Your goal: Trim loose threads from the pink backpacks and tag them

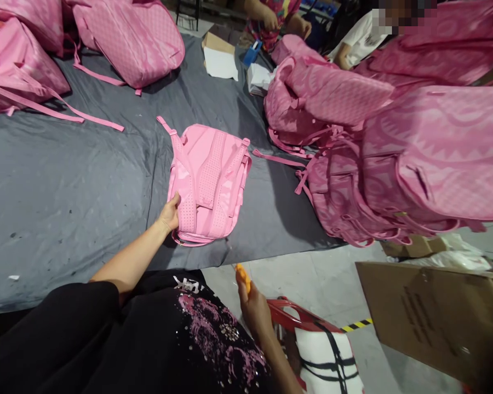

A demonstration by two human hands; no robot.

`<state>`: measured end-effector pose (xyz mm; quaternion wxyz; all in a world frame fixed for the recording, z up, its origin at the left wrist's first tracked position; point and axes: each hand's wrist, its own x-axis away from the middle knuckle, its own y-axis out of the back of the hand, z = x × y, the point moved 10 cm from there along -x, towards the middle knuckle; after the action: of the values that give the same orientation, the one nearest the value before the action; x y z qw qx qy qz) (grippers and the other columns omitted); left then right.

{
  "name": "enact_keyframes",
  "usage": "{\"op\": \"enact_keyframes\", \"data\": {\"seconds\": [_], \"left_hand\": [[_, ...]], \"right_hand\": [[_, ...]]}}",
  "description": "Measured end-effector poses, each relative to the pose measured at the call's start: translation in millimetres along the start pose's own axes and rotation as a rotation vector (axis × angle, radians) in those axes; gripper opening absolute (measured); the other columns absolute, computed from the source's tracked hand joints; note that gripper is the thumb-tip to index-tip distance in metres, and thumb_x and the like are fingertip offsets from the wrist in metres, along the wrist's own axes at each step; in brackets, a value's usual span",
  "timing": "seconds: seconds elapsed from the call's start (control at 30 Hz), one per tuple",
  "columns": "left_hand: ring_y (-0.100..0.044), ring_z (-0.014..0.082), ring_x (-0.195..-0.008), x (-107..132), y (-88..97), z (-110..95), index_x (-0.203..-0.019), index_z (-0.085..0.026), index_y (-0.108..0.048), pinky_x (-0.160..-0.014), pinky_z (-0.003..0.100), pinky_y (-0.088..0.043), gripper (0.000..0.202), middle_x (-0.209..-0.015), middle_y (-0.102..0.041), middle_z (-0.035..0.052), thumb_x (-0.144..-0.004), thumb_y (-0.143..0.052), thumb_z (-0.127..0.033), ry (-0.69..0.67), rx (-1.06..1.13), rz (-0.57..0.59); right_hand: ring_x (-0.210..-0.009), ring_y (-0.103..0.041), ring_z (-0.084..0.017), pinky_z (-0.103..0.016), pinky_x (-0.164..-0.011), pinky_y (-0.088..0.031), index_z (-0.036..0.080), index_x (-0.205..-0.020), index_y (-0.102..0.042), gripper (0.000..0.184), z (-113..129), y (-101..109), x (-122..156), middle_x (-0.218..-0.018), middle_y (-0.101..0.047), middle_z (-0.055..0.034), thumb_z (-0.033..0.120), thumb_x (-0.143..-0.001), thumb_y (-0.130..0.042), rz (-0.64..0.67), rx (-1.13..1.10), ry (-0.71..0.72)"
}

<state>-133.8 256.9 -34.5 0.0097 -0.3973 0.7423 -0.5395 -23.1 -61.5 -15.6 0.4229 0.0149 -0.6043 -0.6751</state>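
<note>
A pink backpack (207, 175) lies on the grey-covered table with its shoulder straps and padded back panel facing up. My left hand (171, 213) grips its left side near the lower strap, the thumb on top and the other fingers hidden beneath. Off the table's front edge, my right hand (252, 306) is closed around a small orange-handled tool (243, 276). A thin dark tip shows at its end, but its exact kind is unclear. The right hand is apart from the backpack.
More pink backpacks are piled at the right (435, 153) and upper left (135, 44). Papers (221, 63) and a blue box (252, 53) lie at the far edge, near two other people. A red-framed stool (308, 320) and cardboard box (431, 317) stand on the floor.
</note>
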Motion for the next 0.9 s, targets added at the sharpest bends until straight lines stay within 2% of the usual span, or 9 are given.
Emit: {"op": "enact_keyframes", "data": {"seconds": [0.1, 0.27, 0.37, 0.43, 0.47, 0.53, 0.63, 0.77, 0.9], "left_hand": [[-0.07, 0.0268, -0.1, 2.2, -7.8, 8.0, -0.125, -0.009, -0.058, -0.095, 0.046, -0.054, 0.05, -0.099, -0.073, 0.0155, -0.099, -0.037, -0.046, 0.041, 0.009, 0.015], [-0.07, 0.0281, -0.096, 8.6, -15.6, 10.0, -0.116, -0.009, -0.061, -0.092, 0.045, -0.054, 0.043, -0.096, -0.073, 0.0152, -0.094, -0.049, -0.044, 0.047, -0.138, 0.041], [-0.067, 0.03, -0.1, 31.3, 4.9, -7.6, -0.117, -0.009, -0.06, -0.092, 0.047, -0.052, 0.044, -0.099, -0.071, 0.0153, -0.087, -0.061, -0.041, -0.083, -0.621, -0.132], [-0.062, 0.0314, -0.112, 59.1, 8.4, -34.1, -0.126, -0.01, -0.055, -0.1, 0.05, -0.047, 0.052, -0.112, -0.067, 0.0171, -0.083, -0.065, -0.036, -0.366, -1.11, -0.303], [-0.057, 0.032, -0.12, 73.2, -2.6, -39.5, -0.132, -0.011, -0.052, -0.104, 0.051, -0.043, 0.056, -0.121, -0.064, 0.0185, -0.082, -0.065, -0.034, -0.539, -1.365, -0.32], [-0.042, 0.0332, -0.136, 88.4, -35.5, -15.8, -0.141, -0.015, -0.045, -0.113, 0.052, -0.033, 0.064, -0.142, -0.05, 0.0197, -0.082, -0.064, -0.029, -0.818, -1.825, -0.142], [-0.024, 0.0369, -0.146, 71.0, -54.2, 60.1, -0.149, -0.021, -0.037, -0.117, 0.055, -0.021, 0.078, -0.158, -0.029, 0.0194, -0.077, -0.067, -0.019, -0.842, -2.332, 0.27], [-0.029, 0.0406, -0.144, 21.3, -54.0, 102.0, -0.154, -0.018, -0.025, -0.115, 0.06, -0.018, 0.09, -0.155, -0.03, 0.0262, -0.075, -0.068, -0.015, -0.71, -2.64, 0.301], [-0.054, 0.0363, -0.125, -8.6, -87.3, 92.6, -0.154, -0.015, -0.025, -0.107, 0.055, -0.033, 0.087, -0.134, -0.057, 0.0243, -0.077, -0.064, -0.014, -0.732, -2.532, 0.335]], "right_hand": [[-0.088, -0.071, -0.027, -0.028, -0.065, -0.042, 0.019, -0.116, -0.061, 0.045, 23.0, -21.3, 21.8, -0.091, -0.075, -0.012, 0.046, -0.102, -0.028, 0.105, 0.107, 0.053], [-0.085, -0.072, -0.024, -0.027, -0.065, -0.043, 0.019, -0.109, -0.062, 0.04, 76.8, -24.8, 4.2, -0.091, -0.075, -0.0121, 0.046, -0.101, -0.034, 0.058, 0.235, 0.158], [-0.086, -0.072, -0.024, -0.028, -0.067, -0.044, 0.017, -0.109, -0.061, 0.04, 68.4, -21.3, -5.7, -0.092, -0.075, -0.0136, 0.046, -0.101, -0.035, 0.046, 0.268, 0.056], [-0.089, -0.072, -0.025, -0.029, -0.069, -0.045, 0.015, -0.111, -0.061, 0.041, 63.1, -21.9, -5.7, -0.094, -0.074, -0.0149, 0.046, -0.101, -0.034, 0.059, 0.234, 0.02], [-0.091, -0.072, -0.025, -0.029, -0.07, -0.045, 0.015, -0.111, -0.062, 0.042, 64.4, -24.4, -4.7, -0.096, -0.074, -0.0152, 0.045, -0.101, -0.034, 0.081, 0.201, 0.032], [-0.094, -0.071, -0.026, -0.03, -0.071, -0.045, 0.016, -0.111, -0.063, 0.044, 71.9, -30.0, -2.3, -0.098, -0.074, -0.0147, 0.046, -0.101, -0.033, 0.13, 0.132, 0.088], [-0.096, -0.071, -0.027, -0.031, -0.073, -0.046, 0.016, -0.115, -0.064, 0.046, 68.9, -29.8, -2.2, -0.1, -0.074, -0.0157, 0.046, -0.101, -0.032, 0.105, 0.107, 0.052], [-0.097, -0.07, -0.027, -0.03, -0.076, -0.047, 0.014, -0.112, -0.066, 0.049, 53.7, -39.5, -3.8, -0.099, -0.074, -0.0172, 0.046, -0.101, -0.03, 0.048, -0.02, -0.014], [-0.09, -0.071, -0.024, -0.027, -0.069, -0.047, 0.018, -0.119, -0.066, 0.053, 57.2, -49.7, -11.7, -0.096, -0.075, -0.0127, 0.051, -0.1, -0.028, -0.045, -0.308, 0.072]]}}
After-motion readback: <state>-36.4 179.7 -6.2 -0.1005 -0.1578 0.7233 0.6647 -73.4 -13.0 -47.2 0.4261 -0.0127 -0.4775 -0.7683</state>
